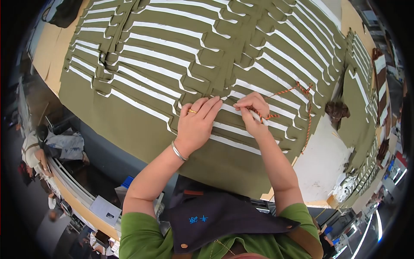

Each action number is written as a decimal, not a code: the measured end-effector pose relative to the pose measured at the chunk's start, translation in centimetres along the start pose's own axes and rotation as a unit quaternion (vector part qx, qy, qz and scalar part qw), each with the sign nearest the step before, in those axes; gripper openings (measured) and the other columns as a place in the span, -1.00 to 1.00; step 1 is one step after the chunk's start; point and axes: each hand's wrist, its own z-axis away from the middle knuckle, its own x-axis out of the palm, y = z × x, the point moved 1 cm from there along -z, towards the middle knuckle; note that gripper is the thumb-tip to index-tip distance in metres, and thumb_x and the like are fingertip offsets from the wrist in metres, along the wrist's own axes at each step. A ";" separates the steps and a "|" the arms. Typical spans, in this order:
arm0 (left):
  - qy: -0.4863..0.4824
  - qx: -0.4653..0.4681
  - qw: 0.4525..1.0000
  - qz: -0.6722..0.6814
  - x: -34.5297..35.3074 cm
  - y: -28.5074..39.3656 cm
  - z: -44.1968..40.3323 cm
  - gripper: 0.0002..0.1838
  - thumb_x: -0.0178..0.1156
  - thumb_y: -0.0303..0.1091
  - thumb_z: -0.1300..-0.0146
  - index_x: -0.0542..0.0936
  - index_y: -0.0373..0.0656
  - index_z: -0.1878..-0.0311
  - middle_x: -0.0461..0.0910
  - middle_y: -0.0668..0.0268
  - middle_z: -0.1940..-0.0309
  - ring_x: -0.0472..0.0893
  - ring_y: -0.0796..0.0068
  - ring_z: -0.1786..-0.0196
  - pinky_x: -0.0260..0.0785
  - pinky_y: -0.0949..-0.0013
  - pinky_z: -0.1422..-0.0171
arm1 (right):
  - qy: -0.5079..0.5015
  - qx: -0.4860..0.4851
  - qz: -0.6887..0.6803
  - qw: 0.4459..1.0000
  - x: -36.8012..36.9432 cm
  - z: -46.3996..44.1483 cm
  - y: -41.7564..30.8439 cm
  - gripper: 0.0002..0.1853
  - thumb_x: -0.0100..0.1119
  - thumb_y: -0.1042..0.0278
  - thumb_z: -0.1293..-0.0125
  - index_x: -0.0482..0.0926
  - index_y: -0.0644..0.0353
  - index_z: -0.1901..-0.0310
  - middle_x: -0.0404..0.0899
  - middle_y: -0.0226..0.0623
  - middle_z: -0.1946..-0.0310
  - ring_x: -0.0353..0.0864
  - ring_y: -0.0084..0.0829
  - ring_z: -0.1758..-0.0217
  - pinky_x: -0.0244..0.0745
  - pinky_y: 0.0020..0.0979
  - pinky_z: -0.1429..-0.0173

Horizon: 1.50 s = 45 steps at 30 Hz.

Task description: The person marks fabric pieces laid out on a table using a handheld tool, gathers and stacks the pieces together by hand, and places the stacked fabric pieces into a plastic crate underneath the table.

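My left hand (195, 123) lies flat on olive-green fabric (233, 170), its fingers stretched out and touching the cloth beside a white strip. Just to its right, my right hand (253, 113) pinches a slim white pen-like tool (261, 118); its tip is hidden by the fingers. An orange-and-black twisted cord (308, 123) passes by that hand and trails over the fabric to the right. Rows of white strips (140, 104) with curled ends run across the green pieces, around and beyond both hands.
Brown bunched material (337, 111) lies right of the fabric, near a pale board (321, 162). A dark bag (64, 12) sits at the far left table corner. Another person (34, 149) is at the left, beside a long bench (79, 194).
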 end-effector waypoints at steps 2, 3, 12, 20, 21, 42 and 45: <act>0.001 0.000 1.000 -0.008 0.2 0.1 0.1 -0.47 0.16 -0.57 0.00 0.57 -0.05 -0.13 0.53 0.51 -0.16 0.49 0.48 -0.14 0.22 0.29 -0.16 | -0.012 -0.017 0.020 1.000 -0.1 -0.1 0.0 -0.81 0.13 0.76 -0.06 0.64 0.25 0.38 0.58 -0.27 0.40 0.57 -0.49 0.38 0.48 -0.52 0.31; 0.000 -0.002 1.000 -0.012 0.3 0.1 0.1 -0.46 0.16 -0.57 0.01 0.57 -0.05 -0.13 0.53 0.51 -0.16 0.48 0.48 -0.14 0.22 0.29 -0.16 | -0.019 -0.025 0.030 0.999 -0.1 0.0 -0.1 -0.81 0.13 0.76 -0.05 0.64 0.24 0.38 0.58 -0.27 0.41 0.57 -0.49 0.38 0.48 -0.51 0.31; 0.011 -0.008 1.000 -0.022 0.4 0.4 0.1 -0.45 0.16 -0.57 0.01 0.56 -0.05 -0.15 0.53 0.51 -0.16 0.48 0.48 -0.13 0.22 0.27 -0.16 | -0.053 -0.021 0.047 0.997 -0.2 -0.4 -0.4 -0.82 0.11 0.76 -0.02 0.61 0.26 0.41 0.56 -0.26 0.44 0.56 -0.46 0.36 0.48 -0.48 0.30; 0.033 -0.081 0.994 0.058 -2.0 -0.6 2.4 -0.47 0.14 -0.59 -0.07 0.57 0.00 -0.17 0.57 0.43 -0.07 0.51 0.39 -0.09 0.20 0.24 -0.17 | -0.032 -0.017 -0.030 0.999 0.5 1.2 -2.0 -0.80 0.06 0.78 -0.08 0.61 0.27 0.37 0.58 -0.22 0.40 0.58 -0.47 0.36 0.51 -0.49 0.28; 0.026 -0.070 0.996 0.044 -1.7 -0.3 2.9 -0.47 0.14 -0.59 -0.06 0.58 0.00 -0.16 0.57 0.44 -0.07 0.51 0.40 -0.08 0.20 0.25 -0.17 | -0.036 -0.011 -0.027 0.999 1.0 1.4 -1.9 -0.80 0.07 0.77 -0.08 0.62 0.26 0.37 0.58 -0.22 0.40 0.58 -0.46 0.36 0.51 -0.49 0.29; -0.026 -0.075 0.997 0.004 -1.9 1.1 8.3 -0.53 0.20 -0.51 -0.07 0.61 0.02 -0.10 0.57 0.50 -0.07 0.49 0.45 -0.12 0.18 0.31 -0.18 | -0.132 -0.017 -0.003 0.991 3.3 4.9 -2.4 -0.83 0.10 0.70 0.02 0.61 0.28 0.39 0.54 -0.20 0.37 0.59 -0.40 0.37 0.48 -0.47 0.32; -0.022 -0.081 0.996 0.010 -1.9 1.1 7.9 -0.54 0.20 -0.50 -0.07 0.60 0.02 -0.10 0.56 0.49 -0.07 0.49 0.46 -0.12 0.18 0.30 -0.18 | -0.147 -0.012 -0.002 0.989 2.8 4.9 -2.2 -0.83 0.04 0.71 0.03 0.59 0.30 0.41 0.54 -0.18 0.38 0.58 -0.40 0.38 0.49 -0.45 0.29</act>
